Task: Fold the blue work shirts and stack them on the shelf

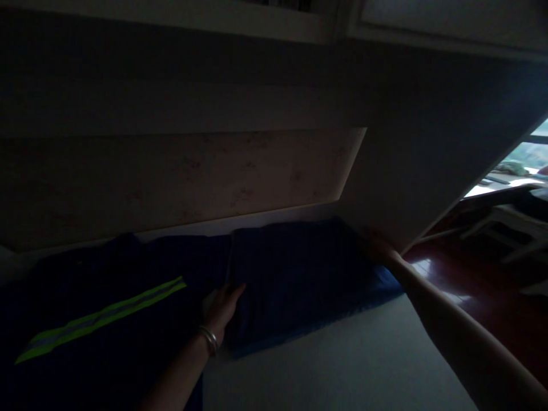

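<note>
A folded dark blue garment [295, 279] lies on a pale surface in dim light. My left hand [222, 311], with silvery bangles at the wrist, is at its left edge. The thumb rests over the cloth, and the hand looks closed on that edge; the other fingers are partly hidden. At the far right end of the garment is my right hand [380, 248], its fingers lost in the dark. Left of my left hand lies another dark blue garment [98, 279] with a yellow-green and grey reflective stripe [103, 319].
A pale shelf surface [342, 359] runs under the clothes. Behind stands a faintly patterned back wall [257, 177]. An upright side panel [411, 148] borders the right, and a ledge [171, 17] crosses above. Beyond are a reddish floor [454, 285] and a white stool [509, 222].
</note>
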Demonstrator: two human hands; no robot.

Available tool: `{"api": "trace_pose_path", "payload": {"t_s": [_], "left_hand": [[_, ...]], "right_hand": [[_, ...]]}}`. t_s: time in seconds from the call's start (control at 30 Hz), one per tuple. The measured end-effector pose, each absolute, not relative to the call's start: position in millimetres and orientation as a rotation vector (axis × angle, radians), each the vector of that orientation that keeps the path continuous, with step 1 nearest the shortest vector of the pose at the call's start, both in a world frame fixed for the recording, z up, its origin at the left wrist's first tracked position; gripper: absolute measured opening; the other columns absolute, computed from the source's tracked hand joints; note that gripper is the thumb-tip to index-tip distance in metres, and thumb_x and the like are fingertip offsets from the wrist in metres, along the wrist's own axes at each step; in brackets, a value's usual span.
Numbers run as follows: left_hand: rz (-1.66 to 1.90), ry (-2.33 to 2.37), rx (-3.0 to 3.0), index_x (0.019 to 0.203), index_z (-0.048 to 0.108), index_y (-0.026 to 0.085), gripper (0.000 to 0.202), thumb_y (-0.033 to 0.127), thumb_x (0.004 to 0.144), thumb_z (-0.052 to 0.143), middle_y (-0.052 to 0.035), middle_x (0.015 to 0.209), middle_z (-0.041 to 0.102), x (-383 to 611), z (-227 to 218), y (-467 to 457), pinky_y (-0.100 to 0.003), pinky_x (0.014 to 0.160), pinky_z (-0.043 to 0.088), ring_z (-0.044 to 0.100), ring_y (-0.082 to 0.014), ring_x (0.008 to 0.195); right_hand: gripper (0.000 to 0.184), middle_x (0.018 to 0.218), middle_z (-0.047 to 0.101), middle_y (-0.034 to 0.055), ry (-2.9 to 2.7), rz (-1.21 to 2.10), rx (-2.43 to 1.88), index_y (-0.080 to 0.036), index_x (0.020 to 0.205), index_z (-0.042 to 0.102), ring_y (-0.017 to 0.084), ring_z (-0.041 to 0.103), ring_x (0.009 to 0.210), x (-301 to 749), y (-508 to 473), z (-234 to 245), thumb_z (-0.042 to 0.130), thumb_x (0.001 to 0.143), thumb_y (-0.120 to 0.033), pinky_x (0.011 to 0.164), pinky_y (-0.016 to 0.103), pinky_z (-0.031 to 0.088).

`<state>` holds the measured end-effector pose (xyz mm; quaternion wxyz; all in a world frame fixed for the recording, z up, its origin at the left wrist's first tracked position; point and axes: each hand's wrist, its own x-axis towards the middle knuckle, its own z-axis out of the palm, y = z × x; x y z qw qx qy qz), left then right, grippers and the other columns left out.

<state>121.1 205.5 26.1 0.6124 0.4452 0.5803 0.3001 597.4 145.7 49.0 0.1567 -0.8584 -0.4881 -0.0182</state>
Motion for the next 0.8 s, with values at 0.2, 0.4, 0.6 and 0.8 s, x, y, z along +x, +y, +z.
{"api": "trace_pose_path", "payload": {"t_s": [0.2,0.4,0.6,0.8], "left_hand": [[0.554,1.294,0.938,0.12,0.057,0.018,0.051,0.031,0.074,0.074,-0.0126,0.127,0.063,87.2,32.1,166.5,-0.036,0.081,0.057,0.061,-0.0284,0.115],[0.564,1.294,0.895,0.123,0.049,0.016,0.052,0.021,0.077,0.072,-0.0141,0.118,0.065,86.0,36.7,144.5,-0.031,0.06,0.059,0.063,-0.0284,0.107],[0.468,1.377,1.002,0.128,0.04,0.015,0.047,0.028,0.087,0.059,-0.012,0.111,0.064,81.0,24.1,139.4,-0.025,0.051,0.053,0.063,-0.0108,0.055],[0.268,1.369,1.876,0.139,0.045,0.02,0.057,0.049,0.09,0.046,-0.0146,0.118,0.066,0.6,61.9,70.4,-0.046,0.092,0.051,0.066,-0.0285,0.102]], "right_hand": [[0.054,0.138,0.053,0.0159,-1.63,-0.157,-2.345,-0.016,0.138,0.049,0.031,0.051,0.125,548.2,91.3,25.4,0.035,0.096,-0.047,0.105,0.045,0.04],[0.051,0.15,0.042,0.0038,-1.824,-0.059,-2.403,-0.032,0.143,0.042,0.028,0.036,0.138,509.4,48.8,-22.5,0.025,0.098,-0.049,0.112,0.059,0.022],[0.052,0.148,0.045,0.0072,-1.862,-0.059,-2.347,-0.028,0.141,0.046,0.03,0.039,0.136,517.0,50.3,-25.5,0.027,0.096,-0.044,0.109,0.061,0.027],[0.053,0.12,0.065,0.0176,-1.358,0.318,-1.979,-0.019,0.114,0.065,0.035,0.061,0.11,453.2,48.6,11.0,0.05,0.08,-0.057,0.097,0.052,0.046]]}}
